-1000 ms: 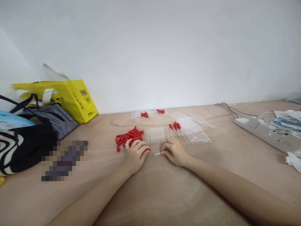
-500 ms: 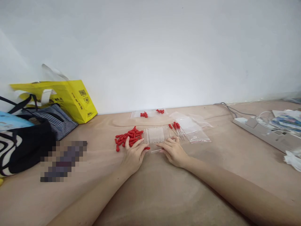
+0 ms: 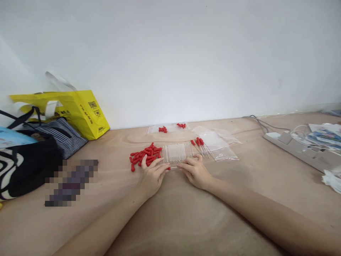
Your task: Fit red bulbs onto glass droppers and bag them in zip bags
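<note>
My left hand pinches a red rubber bulb between thumb and finger. My right hand is closed on a thin clear tube, whose left end meets the bulb. A pile of loose red bulbs lies beyond my left hand. Just past my fingers is a row of clear tubes side by side. Several tubes with red bulbs on them lie right of the row, beside clear plastic bags.
Farther back, a clear bag with red bulbs lies by the wall. Yellow bag, striped pouch and black bag stand at left. A blurred dark object lies nearer. At right are a power strip and papers.
The tube in my right hand has come up level with the red bulb, and its end now meets the bulb. My left hand has barely moved.
</note>
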The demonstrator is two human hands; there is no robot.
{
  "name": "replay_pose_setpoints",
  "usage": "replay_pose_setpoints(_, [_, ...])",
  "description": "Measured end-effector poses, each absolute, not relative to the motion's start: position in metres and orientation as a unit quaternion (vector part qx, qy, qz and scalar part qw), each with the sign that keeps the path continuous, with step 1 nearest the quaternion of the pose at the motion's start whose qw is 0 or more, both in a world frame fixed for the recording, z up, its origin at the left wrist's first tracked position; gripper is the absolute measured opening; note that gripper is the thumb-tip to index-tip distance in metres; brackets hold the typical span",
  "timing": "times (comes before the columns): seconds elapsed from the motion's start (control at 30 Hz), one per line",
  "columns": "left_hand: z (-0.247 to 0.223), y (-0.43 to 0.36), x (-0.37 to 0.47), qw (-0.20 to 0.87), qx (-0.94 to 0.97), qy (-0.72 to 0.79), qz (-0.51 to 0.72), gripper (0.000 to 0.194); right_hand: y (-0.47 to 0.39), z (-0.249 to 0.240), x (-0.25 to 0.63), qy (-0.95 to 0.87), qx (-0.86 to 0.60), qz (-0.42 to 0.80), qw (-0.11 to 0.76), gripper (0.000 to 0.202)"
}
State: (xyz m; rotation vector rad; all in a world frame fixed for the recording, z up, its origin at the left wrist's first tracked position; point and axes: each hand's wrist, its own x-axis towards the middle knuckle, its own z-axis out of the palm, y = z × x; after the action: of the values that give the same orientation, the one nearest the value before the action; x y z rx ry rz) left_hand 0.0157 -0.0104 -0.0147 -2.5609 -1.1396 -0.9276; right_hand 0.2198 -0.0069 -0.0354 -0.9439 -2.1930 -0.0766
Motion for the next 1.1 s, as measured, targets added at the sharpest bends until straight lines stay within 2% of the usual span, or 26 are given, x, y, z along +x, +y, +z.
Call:
replay_pose_setpoints(0.23, [-0.012,-0.014,0.02,0.075,-0.856,-0.388,-0.332,0.015,-0.008,-0.034,0.22,-0.853,-0.362,-0.034,0.376,0.023])
replay_pose_setpoints(0.4, [-0.013,-0.015,0.021,0.057,-0.847,-0.401,-0.345,0.014,-0.01,-0.033,0.218,-0.851,-0.346,-0.084,0.387,0.027])
replay_pose_setpoints(0.8, [-0.011,-0.017,0.023,0.05,-0.859,-0.371,-0.35,0.012,-0.008,-0.032,0.216,-0.863,-0.325,-0.161,0.351,0.028])
replay_pose_setpoints(1.1, [-0.009,-0.021,0.029,0.034,-0.861,-0.371,-0.347,0.015,-0.011,-0.03,0.213,-0.877,-0.321,-0.129,0.334,0.026])
